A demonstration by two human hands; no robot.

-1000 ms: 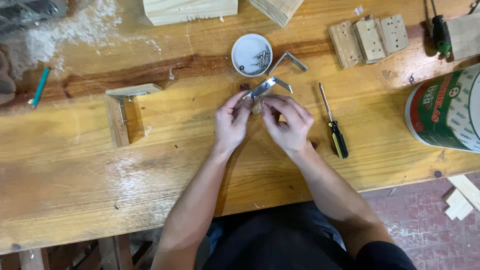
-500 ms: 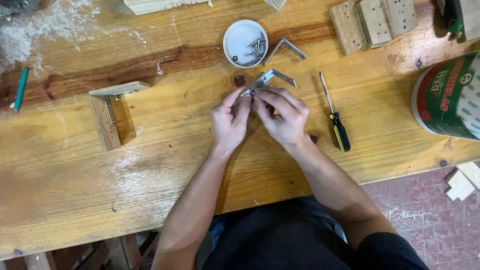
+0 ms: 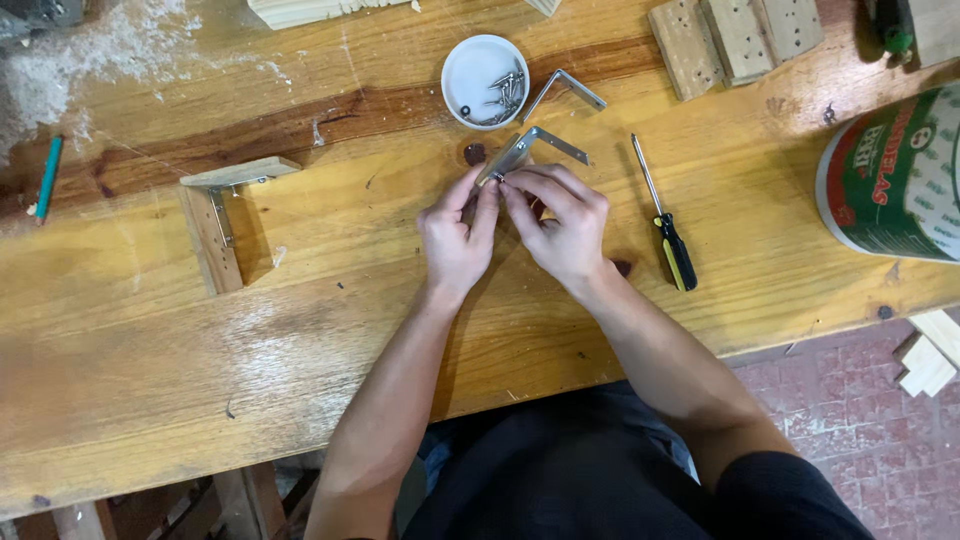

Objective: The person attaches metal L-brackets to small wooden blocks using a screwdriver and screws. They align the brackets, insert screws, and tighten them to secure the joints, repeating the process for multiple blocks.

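My left hand (image 3: 456,236) and my right hand (image 3: 560,226) meet over the wooden workbench (image 3: 330,300). Together they pinch a metal angle bracket (image 3: 528,146) whose far arm sticks out toward the back right. My right fingertips press a small screw against the bracket near the left fingertips. A white round dish (image 3: 484,68) with several screws sits just beyond the hands. A second angle bracket (image 3: 566,88) lies beside the dish. A screwdriver with a black and yellow handle (image 3: 668,228) lies to the right of my right hand.
Two wooden pieces joined in an L (image 3: 218,212) lie at the left. Drilled wooden blocks (image 3: 738,32) sit at the back right, a large green and white can (image 3: 892,178) at the right edge, a teal pencil (image 3: 46,176) and sawdust far left.
The hands and bracket stay together in nearly the same pose. The view has shifted slightly, so everything sits a little lower and more to the left in the picture.
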